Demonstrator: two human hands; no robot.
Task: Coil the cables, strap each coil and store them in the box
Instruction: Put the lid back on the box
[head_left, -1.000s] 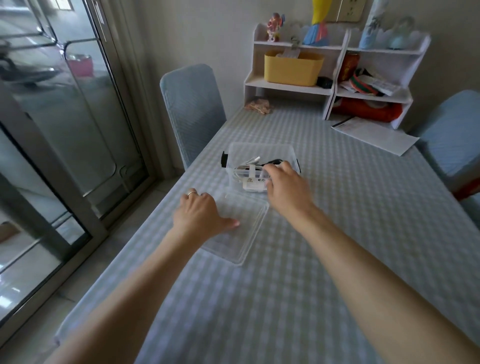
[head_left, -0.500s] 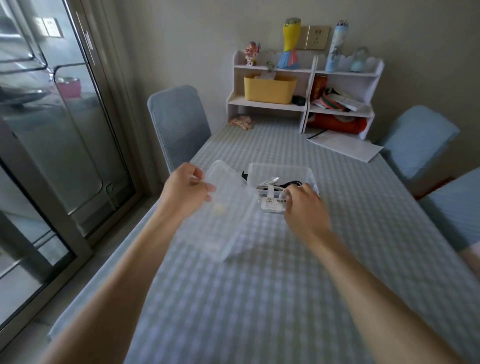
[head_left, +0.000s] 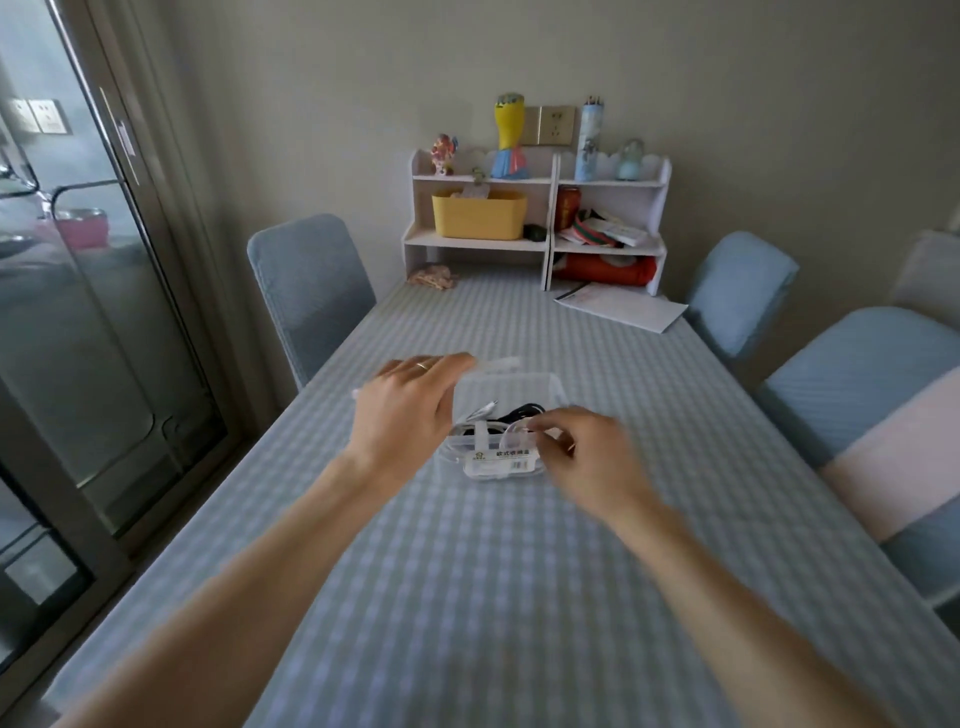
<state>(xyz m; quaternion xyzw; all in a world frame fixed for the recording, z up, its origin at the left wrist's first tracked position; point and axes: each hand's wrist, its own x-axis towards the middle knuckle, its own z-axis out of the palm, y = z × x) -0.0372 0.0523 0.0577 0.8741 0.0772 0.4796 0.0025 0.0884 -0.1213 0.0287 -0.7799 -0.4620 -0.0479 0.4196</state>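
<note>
A clear plastic box (head_left: 550, 395) stands on the checked table in the middle of the head view. It has a white label on its front. Inside lie a coiled black cable (head_left: 521, 413) and a white cable (head_left: 480, 411). Over the box hangs its transparent lid (head_left: 498, 363), tilted. My left hand (head_left: 408, 408) grips the lid from the left, with its fingers reaching to the far edge. At the box's front right, my right hand (head_left: 589, 457) pinches the lid's near edge with curled fingers.
A white shelf unit (head_left: 550, 218) with a yellow bin stands against the wall at the table's far end. White papers (head_left: 623, 309) lie in front of it. Blue chairs stand at the left (head_left: 309, 291) and at the right (head_left: 852, 384). A glass door is on the left.
My left hand lifted the lid off the table and carried it right, over the box. My right hand moved from the box's front to the lid's near edge. My head tilted up.
</note>
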